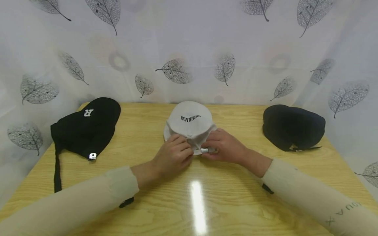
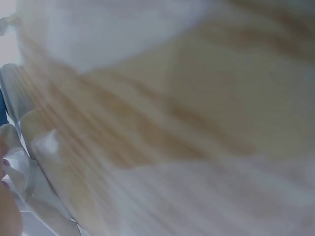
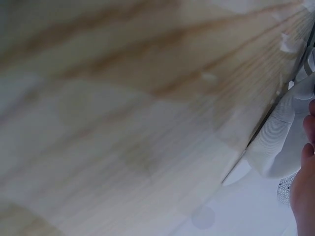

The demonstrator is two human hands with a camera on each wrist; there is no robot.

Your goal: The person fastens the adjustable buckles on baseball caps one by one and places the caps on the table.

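A white cap (image 1: 190, 111) with dark COLORADO lettering lies at the middle of the table, its back opening toward me. My left hand (image 1: 173, 156) pinches the cap's back edge, left of the opening. On the other side my right hand (image 1: 225, 148) pinches the back strap, where a small silvery piece (image 1: 204, 150) shows by the fingertips. In the right wrist view, the fingers touch the white cap (image 3: 270, 137) at the right border. Only a sliver of the cap (image 2: 37, 189) and left hand (image 2: 7, 214) shows in the left wrist view.
A black cap (image 1: 88, 131) with a white R lies at the left, its strap hanging toward me and a metal buckle (image 1: 92, 156) at its edge. A dark cap (image 1: 292, 126) lies at the right. Behind the wooden table (image 1: 141, 124) hangs a leaf-patterned curtain (image 1: 198, 39).
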